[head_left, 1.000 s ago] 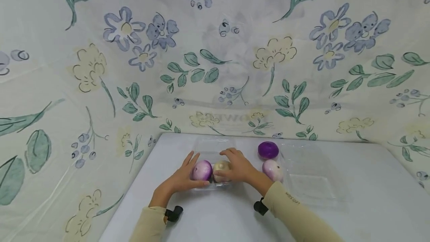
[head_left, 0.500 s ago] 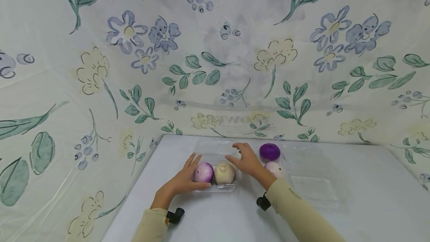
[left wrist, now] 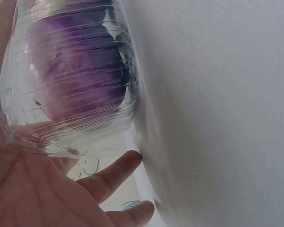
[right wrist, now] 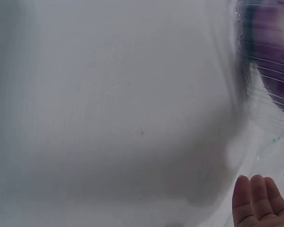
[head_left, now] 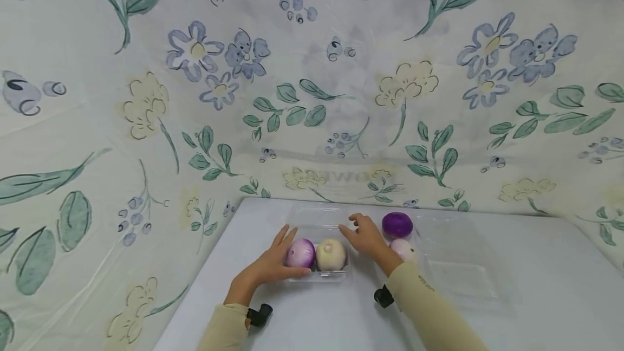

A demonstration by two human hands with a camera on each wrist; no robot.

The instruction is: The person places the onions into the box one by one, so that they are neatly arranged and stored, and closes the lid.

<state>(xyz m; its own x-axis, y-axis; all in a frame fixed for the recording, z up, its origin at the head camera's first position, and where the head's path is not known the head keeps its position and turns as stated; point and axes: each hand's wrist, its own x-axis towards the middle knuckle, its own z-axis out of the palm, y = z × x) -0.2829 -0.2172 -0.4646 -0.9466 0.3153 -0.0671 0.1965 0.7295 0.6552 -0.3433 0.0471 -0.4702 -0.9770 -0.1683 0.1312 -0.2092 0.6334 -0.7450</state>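
A clear plastic clamshell box (head_left: 319, 277) lies with its lid folded back, holding a purple-and-white onion (head_left: 300, 253) on the left and a pale yellow onion (head_left: 331, 255) on the right. My left hand (head_left: 270, 265) rests at the box's left end, thumb along the front edge and fingers stretched out along the side. In the left wrist view, the purple onion (left wrist: 75, 71) shows through the ribbed plastic beside the palm. My right hand (head_left: 365, 237) hovers by the box's right side with nothing in it, its fingers (right wrist: 259, 194) extended in the right wrist view.
Right of the right hand sit a deep purple onion (head_left: 397, 225) and a whitish-purple onion (head_left: 403, 249), the latter partly hidden by the wrist. Beyond them lies another clear plastic box (head_left: 463, 275), opened flat. A floral cloth (head_left: 312, 140) hangs behind the white table (head_left: 322, 318).
My right hand has let go of the yellow onion in the box and drawn away to the right. My left hand stays at the box. The whole view has shifted slightly.
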